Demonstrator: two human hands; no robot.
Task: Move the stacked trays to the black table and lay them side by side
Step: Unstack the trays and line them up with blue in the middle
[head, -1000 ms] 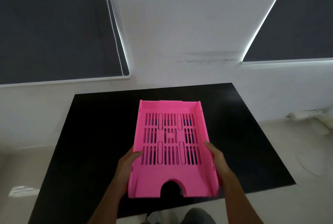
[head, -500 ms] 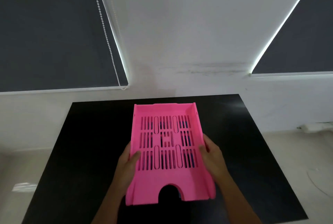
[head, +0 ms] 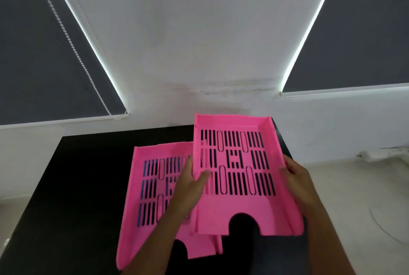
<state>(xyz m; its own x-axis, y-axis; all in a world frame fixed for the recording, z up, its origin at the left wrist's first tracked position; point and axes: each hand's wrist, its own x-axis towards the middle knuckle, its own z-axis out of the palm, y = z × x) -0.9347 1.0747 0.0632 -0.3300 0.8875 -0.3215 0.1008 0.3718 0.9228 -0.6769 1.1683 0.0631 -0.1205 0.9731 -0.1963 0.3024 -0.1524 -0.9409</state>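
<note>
**Two pink trays over a black table, the upper one held in both hands**

The upper tray (head: 241, 177) is bright pink plastic, rectangular, with low side walls, a taller back wall and a half-round notch cut into its near edge. Its floor is pierced by rows of narrow slots with a few longer rounded ones among them. The left hand (head: 190, 188) grips its left wall, thumb lying inside on the slotted floor; the right hand (head: 298, 179) is closed around its right wall. This tray is held up and to the right, its left edge overlapping the right side of the lower tray (head: 152, 188). The lower tray, of the same colour and slot pattern, lies on the black table (head: 73, 186), left of centre; through its left slots something blue shows. Whether the two trays touch cannot be told. Behind the table stand a white wall (head: 199, 42) and two dark window blinds (head: 39, 64).
</note>
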